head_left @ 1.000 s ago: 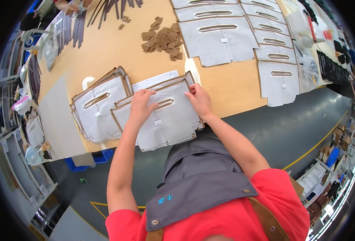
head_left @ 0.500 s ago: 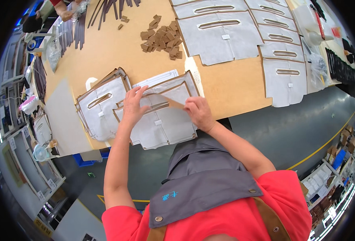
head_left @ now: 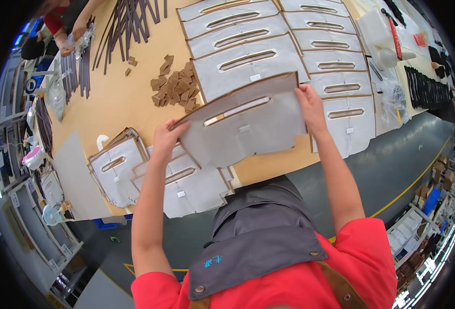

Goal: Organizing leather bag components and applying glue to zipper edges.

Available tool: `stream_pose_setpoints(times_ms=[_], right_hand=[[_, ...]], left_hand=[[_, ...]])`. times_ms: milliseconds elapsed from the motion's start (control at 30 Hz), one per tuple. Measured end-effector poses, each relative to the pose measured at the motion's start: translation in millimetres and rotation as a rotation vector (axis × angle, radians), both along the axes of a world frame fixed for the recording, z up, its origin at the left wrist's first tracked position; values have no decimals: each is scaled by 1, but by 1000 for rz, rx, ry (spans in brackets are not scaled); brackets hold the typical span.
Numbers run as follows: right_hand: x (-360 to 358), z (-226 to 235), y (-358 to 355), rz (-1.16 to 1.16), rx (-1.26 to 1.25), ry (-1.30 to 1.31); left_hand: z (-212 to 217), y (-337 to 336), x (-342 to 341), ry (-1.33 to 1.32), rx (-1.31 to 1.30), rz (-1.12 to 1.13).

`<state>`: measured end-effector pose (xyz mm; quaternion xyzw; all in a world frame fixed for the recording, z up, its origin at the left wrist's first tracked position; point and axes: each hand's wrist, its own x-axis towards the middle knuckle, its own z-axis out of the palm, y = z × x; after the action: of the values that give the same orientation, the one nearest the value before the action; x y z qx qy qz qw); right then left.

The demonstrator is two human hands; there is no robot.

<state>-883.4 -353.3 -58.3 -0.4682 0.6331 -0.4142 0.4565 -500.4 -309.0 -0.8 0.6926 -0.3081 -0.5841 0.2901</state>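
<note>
Between my hands hangs a grey fabric panel (head_left: 284,123) with brown edging, a long slot and a small white tag. My left hand (head_left: 167,139) pinches its upper left corner. Gripping the upper right corner is my right hand (head_left: 312,107). The panel is lifted and tilted over the table, covering part of the row of similar panels (head_left: 222,81) laid overlapping behind it. Below my left hand, more slotted panels (head_left: 199,193) lie at the table's front edge. A further stack of panels (head_left: 123,186) sits left of them.
Small brown pieces (head_left: 178,91) are heaped beyond the held panel. Dark strips (head_left: 129,31) lie farther back, near another person's hands (head_left: 75,38). A second column of panels (head_left: 343,126) runs along the right. Plastic bags (head_left: 392,98) and black strips (head_left: 427,90) occupy the right side.
Both hands have lifted a panel from the front pile and carried it up and to the right. My right hand has moved outward to its right corner. The view has shifted slightly.
</note>
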Motion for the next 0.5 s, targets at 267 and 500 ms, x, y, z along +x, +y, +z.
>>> stream_pose_setpoints(times_ms=[267, 500], right_hand=[[-34, -39, -75, 10, 73, 420], [-42, -52, -77, -8, 69, 464]], left_hand=[[-97, -81, -43, -140, -101, 126], [-111, -86, -61, -351, -124, 155]])
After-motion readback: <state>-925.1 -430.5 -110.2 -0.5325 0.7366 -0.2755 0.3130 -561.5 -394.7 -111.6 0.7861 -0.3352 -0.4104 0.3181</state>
